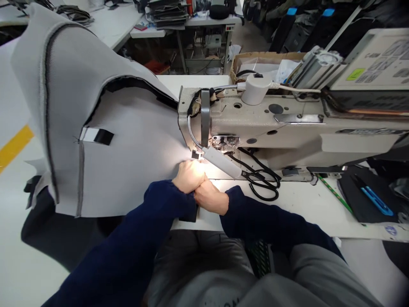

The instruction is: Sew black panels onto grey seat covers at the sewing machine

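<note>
A large piece of light grey fabric (137, 136) with dark edges and seams spreads left of the sewing machine (287, 115), reaching up to the machine's head. My left hand (189, 175) is closed on the fabric's right edge, just in front of the lit needle area. My right hand (211, 197) presses close against it from the right, fingers closed and partly hidden behind the left hand; what it grips does not show. The needle and presser foot are mostly hidden by the lamp (222, 163). A black and white tab (97, 135) is on the fabric.
Black-handled scissors (263, 181) lie right of my hands beneath the machine arm. A blue cutter (377, 200) and a green stick (335, 194) are farther right. Behind the machine stands a cardboard box (234, 68). Other worktables (116, 25) hold stacked dark pieces.
</note>
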Demonstrator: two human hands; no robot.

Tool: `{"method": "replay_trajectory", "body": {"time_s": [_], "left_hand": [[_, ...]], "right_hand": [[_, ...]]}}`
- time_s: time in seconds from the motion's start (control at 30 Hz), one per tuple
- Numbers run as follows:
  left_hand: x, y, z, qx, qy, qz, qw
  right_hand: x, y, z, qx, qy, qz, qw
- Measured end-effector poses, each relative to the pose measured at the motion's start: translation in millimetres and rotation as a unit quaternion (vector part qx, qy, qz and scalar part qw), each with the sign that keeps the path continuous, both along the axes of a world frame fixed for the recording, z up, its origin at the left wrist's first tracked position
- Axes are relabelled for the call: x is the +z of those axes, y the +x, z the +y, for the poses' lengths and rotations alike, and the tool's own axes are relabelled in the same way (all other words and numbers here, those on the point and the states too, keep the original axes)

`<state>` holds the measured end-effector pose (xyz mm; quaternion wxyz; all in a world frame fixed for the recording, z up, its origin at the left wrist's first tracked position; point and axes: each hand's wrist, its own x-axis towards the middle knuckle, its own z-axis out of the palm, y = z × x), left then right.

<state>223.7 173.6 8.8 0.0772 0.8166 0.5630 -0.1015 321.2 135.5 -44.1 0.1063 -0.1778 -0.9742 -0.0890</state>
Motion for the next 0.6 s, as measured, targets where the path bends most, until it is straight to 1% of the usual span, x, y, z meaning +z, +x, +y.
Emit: {"method": "replay_trajectory", "body": {"time_s": [0.07, 0.13, 0.2, 0.27, 0.33, 0.43, 0.53, 0.6], "left_hand": [[7.6, -6, -15, -0.019, -0.043, 0.008, 0.999], [10.3, -12, -30, -0.024, -0.067, 0.011, 0.997], [6.9, -15, -41, -0.018, -0.070, 0.017, 0.997], [0.4, -14, -44, -0.015, -0.064, 0.024, 0.998], [-5.2, -11, -41, -0.013, -0.065, 0.033, 0.997], [-7.6, -8, -27, -0.015, -0.074, 0.043, 0.996], [-3.4, -8, -11, -0.020, -0.078, 0.040, 0.996], [2.4, -8, -8, -0.020, -0.089, 0.028, 0.995]], "right_hand": [[5.7, 4, -19, -0.020, -0.003, -0.001, 1.000], [9.2, 8, -41, -0.035, -0.020, -0.018, 0.999], [9.4, 8, -57, -0.035, -0.067, -0.061, 0.995], [7.4, 7, -62, -0.040, -0.115, -0.101, 0.987], [4.9, 5, -59, -0.058, -0.127, -0.107, 0.984], [2.3, 2, -52, -0.092, -0.113, -0.094, 0.985], [-1.3, 1, -43, -0.112, -0.105, -0.081, 0.985], [-5.1, 2, -38, -0.111, -0.105, -0.079, 0.985]]}}
